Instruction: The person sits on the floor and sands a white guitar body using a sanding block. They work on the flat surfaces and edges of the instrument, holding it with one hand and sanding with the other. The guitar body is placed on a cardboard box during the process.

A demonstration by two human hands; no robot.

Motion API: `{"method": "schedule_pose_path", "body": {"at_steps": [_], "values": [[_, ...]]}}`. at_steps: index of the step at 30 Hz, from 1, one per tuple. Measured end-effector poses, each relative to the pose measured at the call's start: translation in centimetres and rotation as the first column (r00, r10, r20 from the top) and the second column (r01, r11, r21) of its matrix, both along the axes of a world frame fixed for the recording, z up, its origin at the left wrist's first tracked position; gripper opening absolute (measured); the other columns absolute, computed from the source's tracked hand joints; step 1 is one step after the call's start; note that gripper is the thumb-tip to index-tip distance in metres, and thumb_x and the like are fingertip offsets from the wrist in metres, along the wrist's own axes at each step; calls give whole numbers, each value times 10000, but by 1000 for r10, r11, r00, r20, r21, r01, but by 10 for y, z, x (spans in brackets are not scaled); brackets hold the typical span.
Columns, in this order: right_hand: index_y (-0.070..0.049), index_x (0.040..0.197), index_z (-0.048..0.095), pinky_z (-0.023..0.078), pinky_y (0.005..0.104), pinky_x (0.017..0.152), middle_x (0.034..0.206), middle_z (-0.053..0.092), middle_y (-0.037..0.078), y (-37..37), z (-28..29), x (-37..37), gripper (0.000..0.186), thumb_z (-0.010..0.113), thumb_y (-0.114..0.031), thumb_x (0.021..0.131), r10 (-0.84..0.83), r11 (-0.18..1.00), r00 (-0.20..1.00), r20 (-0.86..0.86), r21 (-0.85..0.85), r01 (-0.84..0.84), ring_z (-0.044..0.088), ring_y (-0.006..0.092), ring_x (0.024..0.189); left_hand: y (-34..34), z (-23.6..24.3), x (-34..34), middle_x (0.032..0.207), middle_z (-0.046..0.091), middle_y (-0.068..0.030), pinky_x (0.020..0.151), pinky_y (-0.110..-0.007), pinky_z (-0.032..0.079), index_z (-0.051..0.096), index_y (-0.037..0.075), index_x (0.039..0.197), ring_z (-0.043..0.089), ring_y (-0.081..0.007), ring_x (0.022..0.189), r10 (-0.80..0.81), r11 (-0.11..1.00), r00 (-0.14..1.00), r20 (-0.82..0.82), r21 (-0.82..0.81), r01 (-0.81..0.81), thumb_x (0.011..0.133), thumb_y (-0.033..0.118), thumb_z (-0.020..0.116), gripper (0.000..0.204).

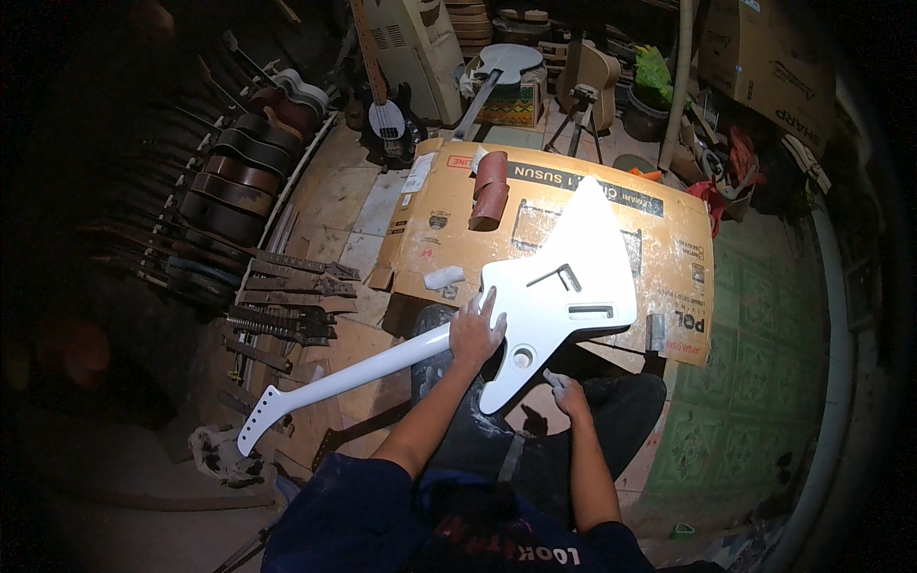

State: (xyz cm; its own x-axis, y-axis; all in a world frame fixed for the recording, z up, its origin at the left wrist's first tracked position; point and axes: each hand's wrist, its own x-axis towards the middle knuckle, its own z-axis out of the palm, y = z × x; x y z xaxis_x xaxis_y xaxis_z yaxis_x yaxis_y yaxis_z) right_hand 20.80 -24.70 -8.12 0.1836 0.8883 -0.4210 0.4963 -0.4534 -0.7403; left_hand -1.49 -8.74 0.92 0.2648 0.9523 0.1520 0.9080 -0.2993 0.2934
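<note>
A white, angular electric guitar [573,277] lies across my lap, its back side up, with several cut-out cavities in the body. Its long neck [368,365] slants down to the left and ends in a headstock with a row of holes. My left hand [478,332] grips the guitar where neck meets body, fingers spaced over the surface. Just below the body's lower edge is my right hand [570,395], fingers pinched on a small greyish piece that I cannot make out. White dust coats both hands.
A dusty cardboard sheet [458,205] lies ahead, bearing reddish-brown sandpaper rolls [490,181], a crumpled white wad [443,278] and a small grey block [655,332]. Guitars fill a rack [239,181] at left, with loose necks [296,286] nearby. A small tripod [581,119] stands beyond.
</note>
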Motion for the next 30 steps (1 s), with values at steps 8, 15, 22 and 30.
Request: {"method": "schedule_pose_path", "body": {"at_steps": [8,15,22,30], "values": [[-16,1240,686,518,416,939,1122,709,273,0,-1,0,393,565,-141,888,-11,1000,1000,-12,-17,11,689,401,1060,0,0,1,1287,636,-199,936,-498,495,514,151,1507,606,-363,1158,-1,1000,1000,-1,7,1,943,406,632,630],[0,1238,687,511,424,972,1181,700,273,3,10,-4,376,564,-154,918,-48,998,998,-38,-43,47,676,409,1122,0,1,-1,1283,634,-204,937,-506,490,502,150,1515,604,-371,1157,0,1000,1000,-8,-10,0,948,407,623,634],[16,1203,706,506,426,991,1201,695,272,3,5,-1,442,585,-363,1011,-33,999,999,-23,-27,32,664,402,1158,0,2,1,1307,629,-205,941,-511,489,498,145,1517,608,-372,1156,-5,1000,1000,-13,-12,5,949,401,620,635],[11,1228,697,503,416,1010,1223,691,268,0,5,0,385,575,-265,988,-5,1000,999,-34,20,5,660,396,1181,1,2,1,1298,634,-207,943,-502,490,506,143,1512,613,-374,1147,-10,1000,1000,-12,-10,9,950,401,618,628]]}}
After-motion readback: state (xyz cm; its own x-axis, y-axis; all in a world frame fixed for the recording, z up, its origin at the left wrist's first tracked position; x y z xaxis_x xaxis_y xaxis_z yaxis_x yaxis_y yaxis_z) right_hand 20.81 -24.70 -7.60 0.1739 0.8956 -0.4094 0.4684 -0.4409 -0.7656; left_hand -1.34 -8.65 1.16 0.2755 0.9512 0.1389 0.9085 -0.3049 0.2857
